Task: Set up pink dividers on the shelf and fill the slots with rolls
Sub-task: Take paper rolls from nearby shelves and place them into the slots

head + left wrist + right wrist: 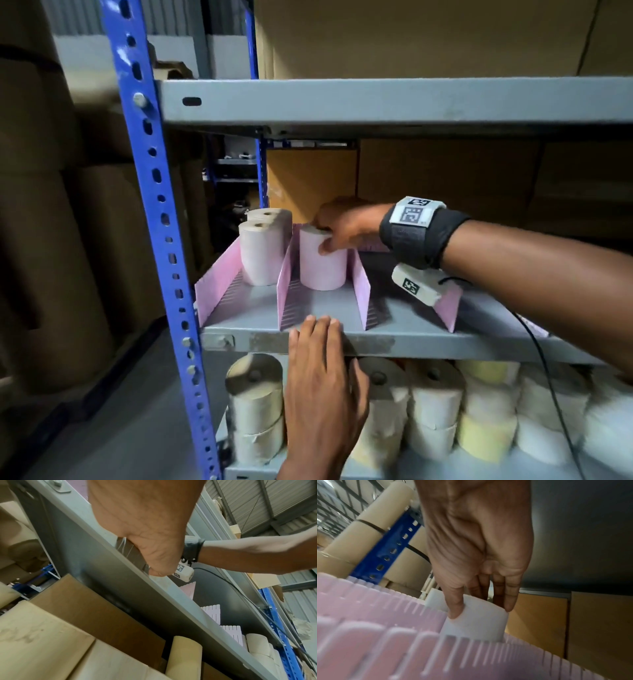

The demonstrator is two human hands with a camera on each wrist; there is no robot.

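Several pink slotted dividers (361,291) stand upright across the grey shelf (308,341), forming slots. Two white rolls (260,255) stand one behind the other in the leftmost slot. My right hand (325,236) pinches the top of a third white roll (322,269), which stands upright in the second slot. The right wrist view shows the thumb and fingers on that roll (476,626) behind a pink divider (402,649). My left hand (318,329) rests with straight fingers on the shelf's front edge and holds nothing. The slots to the right hold no rolls.
A blue perforated upright (154,205) stands at the shelf's left end. The grey upper shelf (376,102) hangs close overhead. Cardboard boxes (445,178) fill the back. The lower shelf holds several stacked rolls (435,404). A black cable (548,377) hangs from my right wrist.
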